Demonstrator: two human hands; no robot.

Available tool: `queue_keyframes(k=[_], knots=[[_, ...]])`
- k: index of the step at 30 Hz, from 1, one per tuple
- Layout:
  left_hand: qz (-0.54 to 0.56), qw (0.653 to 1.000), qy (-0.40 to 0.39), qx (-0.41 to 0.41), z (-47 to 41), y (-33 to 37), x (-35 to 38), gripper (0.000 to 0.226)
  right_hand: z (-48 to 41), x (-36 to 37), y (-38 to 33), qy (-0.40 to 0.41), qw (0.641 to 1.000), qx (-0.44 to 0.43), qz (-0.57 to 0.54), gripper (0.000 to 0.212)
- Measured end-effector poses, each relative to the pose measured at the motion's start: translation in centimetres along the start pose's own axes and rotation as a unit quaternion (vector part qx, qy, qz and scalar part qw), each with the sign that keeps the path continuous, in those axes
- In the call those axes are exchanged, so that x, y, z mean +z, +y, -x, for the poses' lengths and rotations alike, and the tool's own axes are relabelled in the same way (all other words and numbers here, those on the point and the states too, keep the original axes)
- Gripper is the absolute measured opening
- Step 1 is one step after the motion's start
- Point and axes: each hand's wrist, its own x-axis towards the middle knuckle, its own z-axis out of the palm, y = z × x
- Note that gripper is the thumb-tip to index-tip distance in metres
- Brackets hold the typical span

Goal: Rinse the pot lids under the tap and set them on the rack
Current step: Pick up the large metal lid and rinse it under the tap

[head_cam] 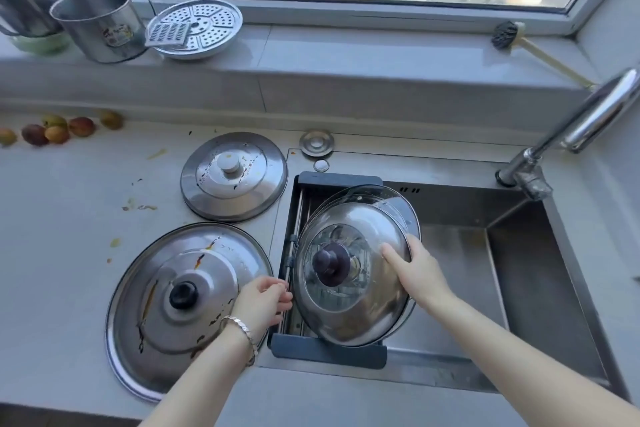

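Clasping the glass-windowed lid (346, 315) by its rim, the right hand (415, 274) leans it on the sink rack (329, 354), probably to drain, while the left hand (263, 302) hovers loosely curled, empty.

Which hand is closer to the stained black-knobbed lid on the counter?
Left. The left hand is at the right edge of the stained lid; the right hand grips the glass-centred lid on the rack.
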Motion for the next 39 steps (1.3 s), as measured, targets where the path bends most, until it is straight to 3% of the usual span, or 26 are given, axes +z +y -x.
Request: queue_keyframes(k=[3,8,12,17,20,22,23,25,27,33,35,39], knots=[[-0.01,1.0,-0.005,-0.002,-0.1,0.2,0.6,0.018,0.1,-0.3,-0.1,0.038,0.966,-0.023,0.256,0.049],[-0.018,1.0,-0.012,0.006,0.2,0.8,1.3,0.021,0.2,-1.0,-0.4,0.013,0.947,-0.021,0.321,0.052],[-0.023,1.0,-0.015,0.009,0.3,0.4,1.2,0.019,2.5,-0.4,-2.5,-0.013,0.875,-0.11,0.472,0.043],[-0.018,0.999,0.047,0.02,-0.9,-0.9,-2.1,0.019,5.5,4.0,-5.8,-0.12,0.945,-0.229,0.198,0.028],[-0.034,0.995,0.096,0.019,-1.7,-2.1,-5.1,0.022,4.9,9.0,-6.7,-0.21,0.958,-0.138,0.134,0.032],[-0.053,0.992,0.111,0.018,-1.8,-2.7,-6.8,0.021,3.4,12.8,-5.9,-0.24,0.962,-0.037,0.123,0.016],[-0.059,0.991,0.118,0.017,-1.9,-3.1,-7.5,0.02,2.6,14.5,-5.1,-0.229,0.965,0.002,0.13,0.007],[-0.066,0.989,0.13,0.019,-1.8,-3.7,-8.6,0.02,1.2,17.1,-3.6,-0.21,0.964,0.052,0.156,0.03],[-0.069,0.988,0.137,0.028,-1.7,-4.2,-9.5,0.021,0.4,18.6,-2.5,-0.202,0.959,0.064,0.186,0.038],[-0.066,0.984,0.162,0.041,-1.5,-5.5,-11.7,0.021,-0.4,20.9,-0.9,-0.181,0.963,0.091,0.176,0.022],[-0.054,0.983,0.169,0.049,-1.4,-5.7,-12.1,0.021,0.0,20.5,-1.1,-0.183,0.961,0.08,0.19,0.027],[-0.028,0.977,0.198,0.071,-1.1,-5.4,-12.7,0.024,1.0,19.1,-2.2,-0.115,0.99,0.04,0.068,0.029]])
